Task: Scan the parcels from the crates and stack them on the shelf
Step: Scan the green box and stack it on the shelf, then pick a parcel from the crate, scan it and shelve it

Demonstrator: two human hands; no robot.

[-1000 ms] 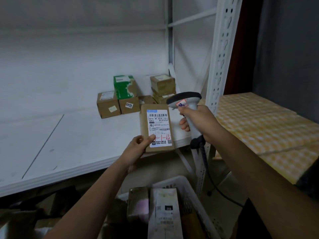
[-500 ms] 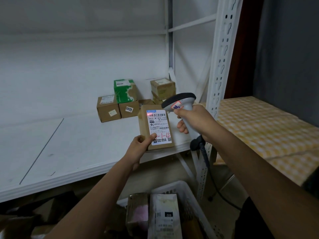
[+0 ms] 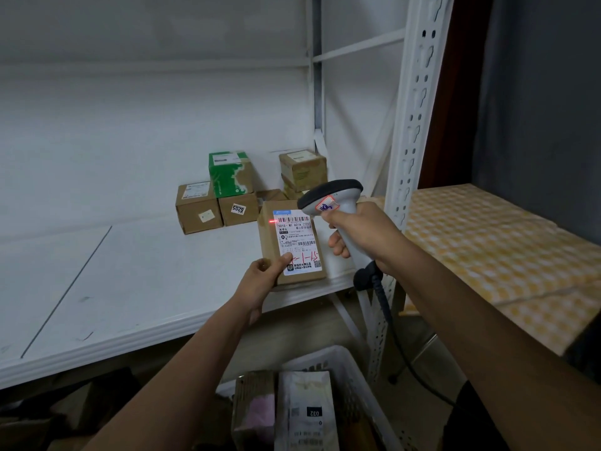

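Since a moment ago the scanner [image 3: 338,219] has swung closer — I see its red line now at the top of the parcel [image 3: 292,245] label. My left hand [image 3: 260,281] pinches the parcel's lower corner above the shelf [image 3: 136,288] edge; my right hand [image 3: 361,236] wraps the scanner's handle.

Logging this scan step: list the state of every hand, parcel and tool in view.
left hand: grips held parcel
right hand: grips scanner
held parcel: label up
scanner: red beam at label edge
shelf parcels: stacked at back
crate: holds more parcels
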